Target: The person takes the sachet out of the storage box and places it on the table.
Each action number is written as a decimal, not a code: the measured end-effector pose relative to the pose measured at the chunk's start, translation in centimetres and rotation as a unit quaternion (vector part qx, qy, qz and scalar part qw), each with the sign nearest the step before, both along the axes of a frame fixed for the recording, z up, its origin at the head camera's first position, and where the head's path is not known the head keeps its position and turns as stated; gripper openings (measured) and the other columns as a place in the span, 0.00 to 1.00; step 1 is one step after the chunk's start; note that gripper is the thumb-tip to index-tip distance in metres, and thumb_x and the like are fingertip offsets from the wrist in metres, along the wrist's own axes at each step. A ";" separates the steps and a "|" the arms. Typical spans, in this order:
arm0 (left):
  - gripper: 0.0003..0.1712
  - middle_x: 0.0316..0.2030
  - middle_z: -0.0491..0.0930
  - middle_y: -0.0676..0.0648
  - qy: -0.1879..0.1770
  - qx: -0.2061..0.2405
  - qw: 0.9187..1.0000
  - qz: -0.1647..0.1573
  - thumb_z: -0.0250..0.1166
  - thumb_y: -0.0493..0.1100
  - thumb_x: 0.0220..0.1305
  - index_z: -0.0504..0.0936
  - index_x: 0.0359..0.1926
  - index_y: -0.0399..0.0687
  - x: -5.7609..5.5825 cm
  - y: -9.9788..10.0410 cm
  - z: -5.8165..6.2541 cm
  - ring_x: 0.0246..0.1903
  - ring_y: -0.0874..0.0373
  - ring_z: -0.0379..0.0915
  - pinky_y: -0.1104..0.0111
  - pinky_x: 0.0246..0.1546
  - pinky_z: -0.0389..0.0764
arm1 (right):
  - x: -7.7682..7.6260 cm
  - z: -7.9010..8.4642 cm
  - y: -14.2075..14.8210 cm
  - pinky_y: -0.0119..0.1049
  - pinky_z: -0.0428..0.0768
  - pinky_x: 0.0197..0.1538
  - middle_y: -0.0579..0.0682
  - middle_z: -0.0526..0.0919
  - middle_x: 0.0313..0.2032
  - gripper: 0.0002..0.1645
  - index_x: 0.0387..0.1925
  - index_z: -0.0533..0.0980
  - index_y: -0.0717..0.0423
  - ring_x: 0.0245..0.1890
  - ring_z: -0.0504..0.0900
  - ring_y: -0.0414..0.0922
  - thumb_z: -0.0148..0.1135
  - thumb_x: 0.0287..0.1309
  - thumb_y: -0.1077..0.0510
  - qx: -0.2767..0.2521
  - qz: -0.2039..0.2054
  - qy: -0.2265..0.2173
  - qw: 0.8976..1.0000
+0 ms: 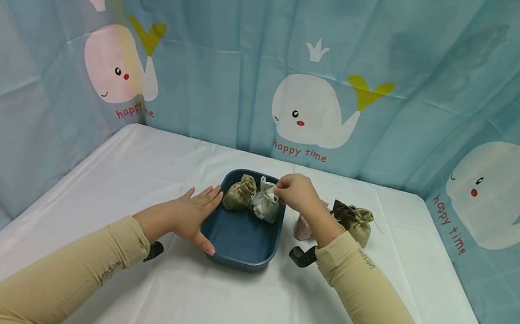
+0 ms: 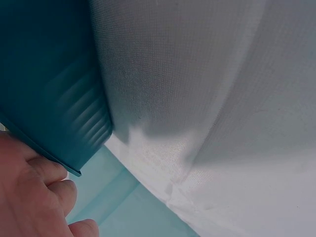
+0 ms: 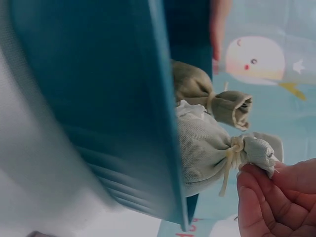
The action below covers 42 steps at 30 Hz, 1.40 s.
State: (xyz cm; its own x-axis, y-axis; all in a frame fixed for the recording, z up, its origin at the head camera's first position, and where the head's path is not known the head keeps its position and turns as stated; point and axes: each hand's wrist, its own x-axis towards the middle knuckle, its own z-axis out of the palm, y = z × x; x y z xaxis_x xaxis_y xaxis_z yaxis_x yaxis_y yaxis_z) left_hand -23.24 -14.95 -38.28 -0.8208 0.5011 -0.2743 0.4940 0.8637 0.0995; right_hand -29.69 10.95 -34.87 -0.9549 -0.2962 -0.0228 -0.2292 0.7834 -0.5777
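Note:
A dark blue rectangular bin (image 1: 240,240) stands on the white table. Inside its far end sit two tied cloth pouches: an olive-tan pouch (image 1: 237,195) at left and a pale grey-white pouch (image 1: 266,202) at right. My right hand (image 1: 299,193) pinches the gathered top of the pale pouch between thumb and fingertips; the right wrist view shows this pouch (image 3: 205,153) upright against the bin wall with its drawstring hanging. With spread, straight fingers, my left hand (image 1: 191,216) rests on the bin's left rim. In the left wrist view its fingers (image 2: 52,170) touch the rim.
Right of the bin, partly behind my right forearm, are a pink pouch (image 1: 302,229), an olive pouch (image 1: 361,227) and a dark brown pouch top (image 1: 342,212). A blue curtain (image 1: 219,94) with whale prints hangs behind and beside the white tabletop (image 1: 213,306).

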 end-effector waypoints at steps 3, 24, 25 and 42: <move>0.79 0.71 0.32 0.40 -0.001 0.002 1.000 0.000 0.58 0.83 0.29 0.38 0.71 0.38 0.0 0.0 0.0 0.69 0.45 0.29 0.43 0.63 0.37 | 0.1 0.4 0.1 0.35 0.76 0.31 0.48 0.81 0.23 0.10 0.25 0.80 0.55 0.24 0.79 0.41 0.59 0.59 0.56 -0.007 -0.001 -0.002 1.000; 0.80 0.71 0.32 0.40 -0.001 -0.002 1.000 0.003 0.56 0.84 0.26 0.37 0.71 0.38 -0.2 0.0 -0.3 0.69 0.46 0.29 0.43 0.63 0.37 | 1.4 3.5 1.6 0.38 0.76 0.34 0.48 0.82 0.26 0.08 0.28 0.80 0.53 0.29 0.80 0.44 0.58 0.59 0.55 -0.032 -0.008 0.009 0.999; 0.80 0.71 0.32 0.40 -0.002 -0.003 1.000 0.003 0.57 0.84 0.26 0.37 0.71 0.38 -0.2 0.0 -0.3 0.69 0.46 0.29 0.44 0.63 0.37 | 1.5 3.7 1.7 0.38 0.76 0.35 0.48 0.82 0.26 0.08 0.29 0.80 0.53 0.30 0.80 0.44 0.58 0.59 0.55 -0.034 -0.007 0.010 0.999; 0.80 0.71 0.32 0.40 -0.004 -0.009 1.000 0.006 0.56 0.84 0.26 0.37 0.71 0.38 -0.2 0.1 -0.2 0.69 0.46 0.29 0.44 0.63 0.37 | 3.8 6.8 4.6 0.43 0.77 0.41 0.53 0.81 0.31 0.08 0.30 0.79 0.58 0.33 0.81 0.48 0.58 0.59 0.58 -0.081 -0.015 0.024 0.996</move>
